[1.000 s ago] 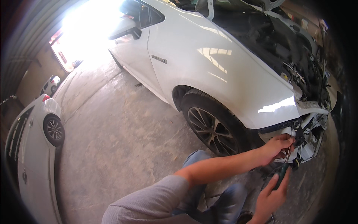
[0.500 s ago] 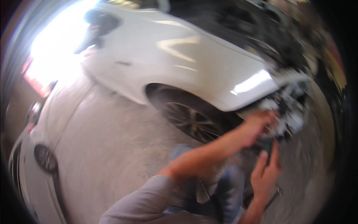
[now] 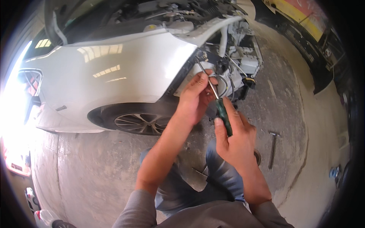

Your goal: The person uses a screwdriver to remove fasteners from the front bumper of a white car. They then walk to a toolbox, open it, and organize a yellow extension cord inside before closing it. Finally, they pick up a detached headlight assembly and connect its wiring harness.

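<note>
My right hand [image 3: 237,138] is wrapped round the green handle of a screwdriver [image 3: 223,116], with its index finger stretched along it. The metal shaft points up and left, its tip at the front edge of the white fender [image 3: 137,72]. My left hand [image 3: 195,95] is closed around the middle of the shaft, thumb on one side and fingertips on the other. Just beyond the hands lies the car's exposed front corner [image 3: 237,57], with brackets, a cable and pale plastic parts. What the tip touches is too small to make out.
A hammer [image 3: 272,150] lies on the concrete floor to the right. Below the fender is the front wheel [image 3: 142,123]. A dark bumper-like part [image 3: 304,49] rests at the far right. Above, the engine bay [image 3: 163,15] is uncovered. Another car [image 3: 49,218] shows at the lower left.
The view has swung toward the car's front corner, so the car now sits further left. Both hands appear nearer the middle, and the screwdriver, blurred before, shows clearly.
</note>
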### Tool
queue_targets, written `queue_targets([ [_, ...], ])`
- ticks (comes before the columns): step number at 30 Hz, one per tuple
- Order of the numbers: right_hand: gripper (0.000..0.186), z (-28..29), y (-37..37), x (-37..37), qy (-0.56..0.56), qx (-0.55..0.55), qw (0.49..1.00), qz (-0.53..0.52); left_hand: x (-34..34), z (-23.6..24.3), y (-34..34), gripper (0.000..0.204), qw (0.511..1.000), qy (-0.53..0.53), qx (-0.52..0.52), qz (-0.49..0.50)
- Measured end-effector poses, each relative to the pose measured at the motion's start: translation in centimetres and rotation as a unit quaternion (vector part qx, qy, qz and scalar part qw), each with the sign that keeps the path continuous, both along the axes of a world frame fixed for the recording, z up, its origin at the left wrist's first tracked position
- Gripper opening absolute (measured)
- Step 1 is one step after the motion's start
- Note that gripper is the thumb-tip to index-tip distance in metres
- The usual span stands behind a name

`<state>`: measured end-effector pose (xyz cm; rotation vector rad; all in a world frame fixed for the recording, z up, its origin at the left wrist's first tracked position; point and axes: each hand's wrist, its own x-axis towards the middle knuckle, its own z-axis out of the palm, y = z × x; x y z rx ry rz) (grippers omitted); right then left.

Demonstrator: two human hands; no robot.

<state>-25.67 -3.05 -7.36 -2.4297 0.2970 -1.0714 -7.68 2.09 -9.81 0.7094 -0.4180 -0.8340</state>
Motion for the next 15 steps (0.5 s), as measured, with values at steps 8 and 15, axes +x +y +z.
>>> queue_targets([
  [8, 0.047, 1.0, 0.3, -0.2, -0.145, 0.813, 0.531, 0.189, 0.0, 1.2, 0.2, 0.042, 0.997, -0.046, 0.057, -0.039],
  [15, 0.047, -0.4, -0.2, 0.1, -0.042, 0.693, 0.709, 0.125, 0.4, -0.6, -0.6, 0.038, 0.999, -0.038, 0.034, -0.018],
])
